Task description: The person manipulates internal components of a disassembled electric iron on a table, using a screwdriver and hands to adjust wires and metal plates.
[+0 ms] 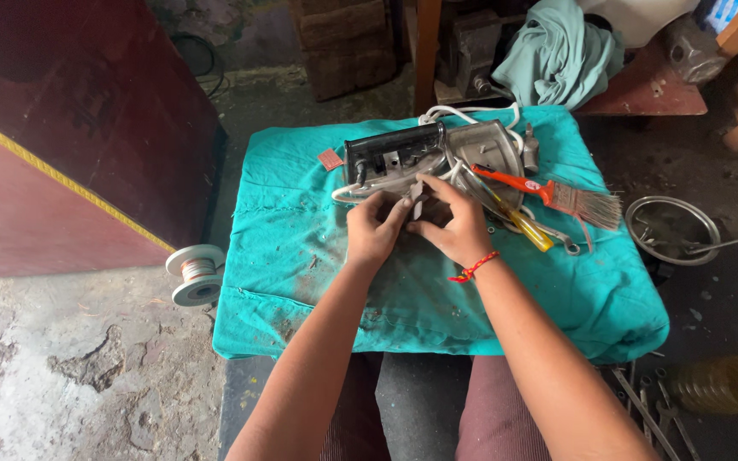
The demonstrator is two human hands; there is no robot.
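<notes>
A dismantled clothes iron lies on a teal cloth (301,248): its black top housing (390,155) at the left and its metal soleplate (487,152) at the right. My left hand (375,226) and my right hand (453,224) meet just in front of the iron. Between the fingers of both hands is a small pale part (418,195) joined to the iron's white cord (463,113). A red thread band circles my right wrist.
A brush with an orange handle (557,195), a yellow-handled screwdriver (523,226) and a spanner lie right of my hands. A metal bowl (672,229) sits on the floor at right, a wire spool (196,273) at left. A dark red panel stands far left.
</notes>
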